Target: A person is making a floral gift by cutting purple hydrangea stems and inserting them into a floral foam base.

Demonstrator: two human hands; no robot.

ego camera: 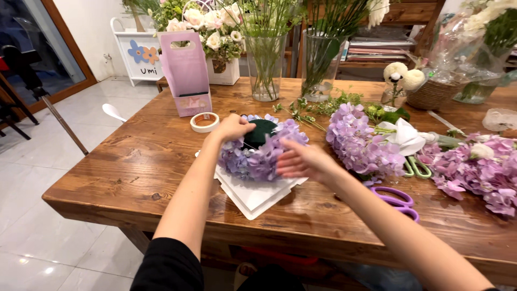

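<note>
Lilac hydrangea florets ring a dark green foam block, and this flower arrangement [262,151] sits just left of the frame's centre on a stack of white sheets [256,194] laid on the wooden table [134,172]. I see my left hand [232,128] resting on the arrangement's upper left edge, fingers curled loosely over the blossoms and touching them. My right hand [301,161] is at its right side, fingers stretched out fairly flat and close together against the petals; I cannot tell whether either hand actually pinches a stem. Just up and left of the left hand lies a roll of white tape [204,122], and behind it stands a pink paper bag [186,73]. To the right of centre lies a loose bunch of lilac hydrangea [358,143], with green-handled scissors [417,167] beside it and purple-handled scissors [398,200] nearer the lower right. More pink-purple blooms [479,170] lie at the right edge. Two glass vases [265,70] holding green stems stand along the top of the frame, and a woven basket [431,94] sits at upper right.
</note>
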